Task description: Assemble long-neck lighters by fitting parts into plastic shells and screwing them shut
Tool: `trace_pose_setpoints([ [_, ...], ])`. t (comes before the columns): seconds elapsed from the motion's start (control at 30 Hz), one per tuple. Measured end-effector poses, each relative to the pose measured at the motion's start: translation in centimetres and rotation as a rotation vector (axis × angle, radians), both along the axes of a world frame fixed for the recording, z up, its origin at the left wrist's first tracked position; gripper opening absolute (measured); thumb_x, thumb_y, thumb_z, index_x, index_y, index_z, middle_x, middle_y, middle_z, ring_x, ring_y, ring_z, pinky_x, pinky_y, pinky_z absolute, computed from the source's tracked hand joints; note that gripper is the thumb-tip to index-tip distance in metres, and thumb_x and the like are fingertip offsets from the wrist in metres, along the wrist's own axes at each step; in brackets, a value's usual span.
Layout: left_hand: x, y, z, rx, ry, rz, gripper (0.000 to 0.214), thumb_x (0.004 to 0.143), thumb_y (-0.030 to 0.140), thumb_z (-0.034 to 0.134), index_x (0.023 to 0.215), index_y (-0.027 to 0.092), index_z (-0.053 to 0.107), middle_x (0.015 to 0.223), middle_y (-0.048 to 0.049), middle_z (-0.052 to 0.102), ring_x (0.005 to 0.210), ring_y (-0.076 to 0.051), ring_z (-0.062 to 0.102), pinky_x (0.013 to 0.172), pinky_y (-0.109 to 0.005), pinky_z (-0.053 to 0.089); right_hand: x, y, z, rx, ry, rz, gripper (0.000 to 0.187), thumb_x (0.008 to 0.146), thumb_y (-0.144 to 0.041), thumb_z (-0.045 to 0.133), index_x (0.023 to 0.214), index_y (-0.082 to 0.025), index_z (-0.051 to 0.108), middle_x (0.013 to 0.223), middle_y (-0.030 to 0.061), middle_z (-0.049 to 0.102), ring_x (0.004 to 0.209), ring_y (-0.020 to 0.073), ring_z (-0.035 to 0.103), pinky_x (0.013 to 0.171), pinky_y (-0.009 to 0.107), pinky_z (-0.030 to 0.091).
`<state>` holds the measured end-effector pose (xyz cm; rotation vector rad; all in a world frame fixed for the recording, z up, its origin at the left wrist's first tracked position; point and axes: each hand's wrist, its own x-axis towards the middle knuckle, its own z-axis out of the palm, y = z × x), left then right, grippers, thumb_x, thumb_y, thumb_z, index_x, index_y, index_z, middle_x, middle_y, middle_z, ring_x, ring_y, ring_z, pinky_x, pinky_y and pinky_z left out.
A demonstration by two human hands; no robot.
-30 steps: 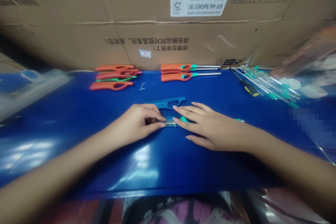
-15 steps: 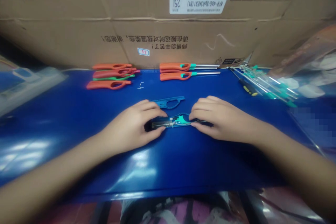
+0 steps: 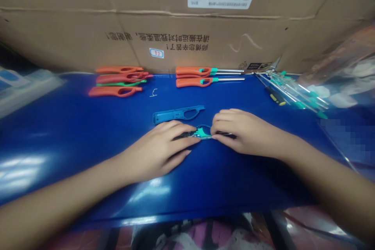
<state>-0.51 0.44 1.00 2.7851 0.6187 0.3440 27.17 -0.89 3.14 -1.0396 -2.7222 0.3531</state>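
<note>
A blue gas lighter (image 3: 207, 136) lies opened up on the table, with a green trigger (image 3: 200, 132) showing between my hands. My left hand (image 3: 158, 149) covers its handle end, fingers closed over the inner parts. At the other end, my right hand (image 3: 244, 131) pinches the lighter near its dark metal tube (image 3: 227, 134); the fingertips hide part of that joint. Just beyond my left hand rests the loose blue half shell (image 3: 172, 115), its hollow inside facing up.
Orange and green lighter handles (image 3: 117, 91) lie at the back left. Orange lighters with metal tubes (image 3: 199, 82) are at back centre. A bent white wire (image 3: 153, 92), a screwdriver (image 3: 275, 97) and several metal tubes with green ends (image 3: 304, 94) lie nearby. A cardboard box (image 3: 140, 23) walls the back.
My left hand has shifted right and over the lighter's handle, covering parts that showed before. More of the loose blue half shell shows. My right hand keeps its pinch.
</note>
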Motion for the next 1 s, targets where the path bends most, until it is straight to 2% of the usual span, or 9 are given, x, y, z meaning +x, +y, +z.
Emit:
trace_pose_setpoints([
  [0.13,0.02,-0.02,-0.08,0.021,-0.002,-0.007,0.039,0.102,0.025,0.049,0.14,0.024,0.059,0.141,-0.0098,0.058,0.127,-0.029,0.053,0.106,-0.048,0.048,-0.04,0.04,0.02,-0.104,0.062,-0.068,0.011,0.097,-0.019,0.056,0.093,-0.02,0.066,0.092,0.0036,0.066,0.086,0.0176,0.06,0.076,0.031,0.044],
  [0.3,-0.03,-0.04,-0.17,0.031,-0.004,-0.01,0.039,0.102,0.026,0.049,0.141,0.025,0.058,0.141,-0.0091,0.058,0.127,-0.028,0.053,0.105,-0.047,0.048,0.05,-0.2,0.19,-0.112,0.07,-0.06,0.012,0.096,-0.019,0.057,0.092,-0.019,0.068,0.094,0.0035,0.067,0.09,0.0177,0.061,0.079,0.031,0.045],
  [0.5,-0.02,0.08,-0.09,0.037,0.005,-0.002,0.04,0.102,0.026,0.05,0.141,0.024,0.058,0.142,-0.0099,0.057,0.129,-0.028,0.051,0.107,-0.047,0.047,-0.41,-0.22,-0.04,-0.197,0.117,-0.209,0.005,0.091,-0.017,0.063,0.089,-0.019,0.067,0.093,0.0024,0.064,0.082,0.0151,0.059,0.072,0.028,0.045],
  [0.63,-0.01,0.07,-0.07,0.037,0.009,0.0,0.041,0.102,0.027,0.05,0.142,0.024,0.057,0.142,-0.0099,0.056,0.129,-0.028,0.051,0.107,-0.047,0.047,-0.53,-0.13,0.04,-0.235,0.193,-0.199,0.008,0.092,-0.017,0.062,0.087,-0.018,0.068,0.09,0.002,0.065,0.08,0.0134,0.06,0.072,0.027,0.045],
  [0.77,-0.07,0.0,-0.08,0.04,0.011,0.007,0.04,0.102,0.027,0.049,0.142,0.024,0.057,0.142,-0.0102,0.056,0.128,-0.028,0.052,0.106,-0.046,0.047,-0.55,-0.06,-0.12,-0.231,0.214,-0.204,0.011,0.092,-0.016,0.061,0.084,-0.018,0.068,0.086,0.0017,0.064,0.075,0.012,0.058,0.069,0.026,0.043],
  [1.0,0.05,-0.06,-0.09,0.043,0.014,0.017,0.039,0.102,0.028,0.049,0.14,0.022,0.059,0.139,-0.0113,0.058,0.127,-0.028,0.053,0.106,-0.046,0.048,-0.7,0.19,-0.8,-0.189,0.263,-0.248,0.008,0.085,-0.015,0.07,0.08,-0.016,0.066,0.075,-0.0022,0.055,0.062,0.0081,0.047,0.059,0.023,0.039],
])
